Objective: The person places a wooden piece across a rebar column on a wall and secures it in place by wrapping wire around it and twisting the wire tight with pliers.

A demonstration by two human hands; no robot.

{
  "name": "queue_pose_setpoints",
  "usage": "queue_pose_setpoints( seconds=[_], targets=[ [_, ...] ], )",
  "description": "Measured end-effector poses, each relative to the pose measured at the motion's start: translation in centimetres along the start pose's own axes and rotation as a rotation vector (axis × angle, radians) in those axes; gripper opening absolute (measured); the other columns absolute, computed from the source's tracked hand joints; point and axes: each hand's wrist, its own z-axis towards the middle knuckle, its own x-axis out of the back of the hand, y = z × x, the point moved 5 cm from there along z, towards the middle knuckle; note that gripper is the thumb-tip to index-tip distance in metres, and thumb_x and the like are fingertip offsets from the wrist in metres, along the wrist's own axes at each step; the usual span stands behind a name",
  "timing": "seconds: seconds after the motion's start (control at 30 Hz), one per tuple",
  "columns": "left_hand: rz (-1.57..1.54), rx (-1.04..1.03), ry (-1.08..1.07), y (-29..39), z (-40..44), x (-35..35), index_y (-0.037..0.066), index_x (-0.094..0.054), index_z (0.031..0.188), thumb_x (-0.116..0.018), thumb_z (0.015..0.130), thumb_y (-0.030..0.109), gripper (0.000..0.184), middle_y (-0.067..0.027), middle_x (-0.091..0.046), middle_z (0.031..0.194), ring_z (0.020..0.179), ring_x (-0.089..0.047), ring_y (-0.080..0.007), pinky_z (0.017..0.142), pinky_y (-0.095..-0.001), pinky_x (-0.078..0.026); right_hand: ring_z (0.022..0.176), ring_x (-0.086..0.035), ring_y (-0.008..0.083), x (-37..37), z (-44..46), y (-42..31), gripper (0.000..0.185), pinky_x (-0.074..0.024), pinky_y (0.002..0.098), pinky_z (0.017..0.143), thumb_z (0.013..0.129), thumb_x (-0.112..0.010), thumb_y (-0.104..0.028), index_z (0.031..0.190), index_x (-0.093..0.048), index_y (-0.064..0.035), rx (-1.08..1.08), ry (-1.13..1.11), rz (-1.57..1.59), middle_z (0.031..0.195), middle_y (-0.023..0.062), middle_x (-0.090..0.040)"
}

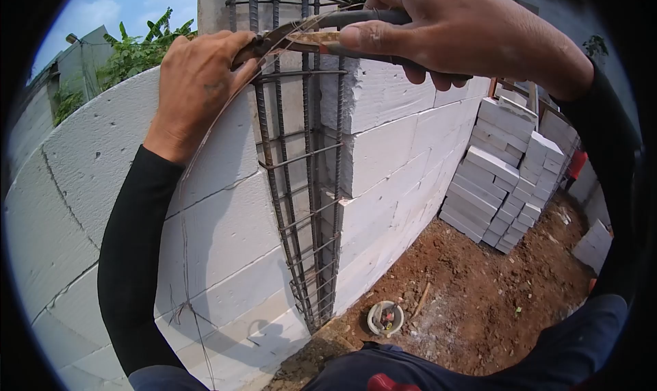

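Observation:
My right hand (pixel 424 32) is closed round the handles of a pair of pliers (pixel 301 38) at the top of the view. Its jaws point left, toward my left hand (pixel 209 83), whose fingers are pinched at the jaw end on thin wire (pixel 229 107). Strands of that wire trail down past my left wrist. Just behind the tool stands an upright rebar cage (pixel 277 145) with square stirrups, set in the gap between two white block walls. What exactly the jaws grip is too small to tell.
A white block wall (pixel 205 233) curves on the left, another (pixel 390 151) runs back on the right. Stacked white blocks (pixel 493 172) stand on brown soil (pixel 465 288). Below lies a round bucket (pixel 385 318) with things in it. Loose wire (pixel 188 302) hangs at the left wall.

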Motion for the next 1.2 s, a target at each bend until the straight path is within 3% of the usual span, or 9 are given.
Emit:
queue_pose_setpoints(
  seconds=[0.2,0.3,0.43,0.53,0.6,0.8,1.07,1.17,1.2],
  targets=[
    [-0.063,0.042,-0.025,-0.4,0.0,-0.4,0.013,-0.074,0.121,-0.079,0.09,0.031,0.036,-0.008,-0.077,0.093,0.082,-0.07,-0.0236,0.081,-0.0374,-0.051,0.067,-0.067,0.019,-0.2,2.8,3.6,0.05,-0.056,0.0315,0.06,0.09,-0.075,-0.03,0.117,-0.056,0.0076,0.003,-0.303,0.182,0.079,0.0111,-0.067],
    [-0.046,0.021,0.0,-0.7,0.1,-0.4,0.012,-0.074,0.121,-0.08,0.089,0.03,0.037,-0.0097,-0.076,0.091,0.082,-0.07,-0.0258,0.083,-0.0387,-0.052,0.067,-0.064,0.0192,1.6,2.2,1.9,0.038,-0.0537,0.0314,0.061,0.086,-0.071,-0.019,0.109,-0.058,0.0084,-0.076,-0.139,0.206,0.08,0.0126,-0.066],
    [-0.004,-0.161,0.291,-0.9,-0.8,-0.1,0.009,-0.073,0.12,-0.081,0.088,0.03,0.038,-0.0126,-0.075,0.092,0.083,-0.07,-0.0281,0.085,-0.0402,-0.052,0.073,-0.065,0.0169,0.1,0.9,0.6,0.026,-0.0534,0.0313,0.062,0.084,-0.075,-0.016,0.092,-0.064,0.006,0.299,0.653,-0.713,0.076,0.0118,-0.064],
    [-0.017,0.043,-0.003,-1.0,-0.8,-0.1,0.008,-0.072,0.12,-0.08,0.088,0.029,0.039,-0.0136,-0.075,0.096,0.087,-0.07,-0.0295,0.086,-0.0406,-0.053,0.063,-0.063,0.0165,-0.5,1.5,0.8,0.028,-0.0518,0.0321,0.056,0.09,-0.074,-0.023,0.087,-0.066,0.0037,0.31,0.673,-0.915,0.069,0.01,-0.062],
    [-0.075,0.063,0.008,-1.4,-0.9,-0.1,0.008,-0.072,0.12,-0.08,0.089,0.03,0.039,-0.0133,-0.075,0.097,0.088,-0.07,-0.0297,0.086,-0.0411,-0.053,0.056,-0.061,0.0162,-0.9,1.5,0.7,0.031,-0.0508,0.0326,0.053,0.093,-0.073,-0.027,0.084,-0.068,0.0023,0.307,0.678,-1.053,0.065,0.0087,-0.061],
    [-0.053,0.069,-0.022,-1.1,-0.6,0.4,0.007,-0.073,0.119,-0.077,0.092,0.03,0.035,-0.0127,-0.075,0.095,0.086,-0.07,-0.0291,0.088,-0.0416,-0.053,0.047,-0.056,0.0139,1.3,3.2,1.0,0.053,-0.0476,0.0311,0.045,0.1,-0.067,-0.048,0.094,-0.071,0.004,-0.549,-0.117,-0.035,0.065,0.0071,-0.064],
    [-0.043,0.064,-0.015,-1.0,-0.9,0.4,0.007,-0.073,0.12,-0.076,0.093,0.029,0.035,-0.0123,-0.076,0.099,0.09,-0.07,-0.0281,0.092,-0.0414,-0.052,0.064,-0.06,0.0188,1.9,3.0,0.1,0.032,-0.0523,0.0402,0.058,0.084,-0.078,-0.011,0.107,-0.058,-0.0008,0.113,0.186,-0.384,0.077,0.0095,-0.062],
    [-0.001,0.026,0.044,-1.1,-1.1,0.2,0.008,-0.073,0.122,-0.077,0.093,0.03,0.036,-0.0126,-0.075,0.101,0.094,-0.069,-0.0283,0.093,-0.0416,-0.051,0.066,-0.059,0.0156,-1.5,2.8,3.2,0.025,-0.0517,0.0369,0.064,0.083,-0.078,-0.012,0.099,-0.06,-0.0045,0.732,0.915,-1.073,0.075,0.0034,-0.062],
    [-0.02,0.053,0.009,-1.2,-1.0,0.3,0.008,-0.072,0.122,-0.077,0.093,0.03,0.037,-0.0126,-0.075,0.102,0.095,-0.068,-0.0285,0.093,-0.0416,-0.051,0.068,-0.059,0.0144,-1.3,2.3,3.6,0.024,-0.0513,0.0347,0.066,0.083,-0.078,-0.015,0.096,-0.061,-0.0059,0.84,0.981,-1.15,0.075,0.0015,-0.062]
  ],
)
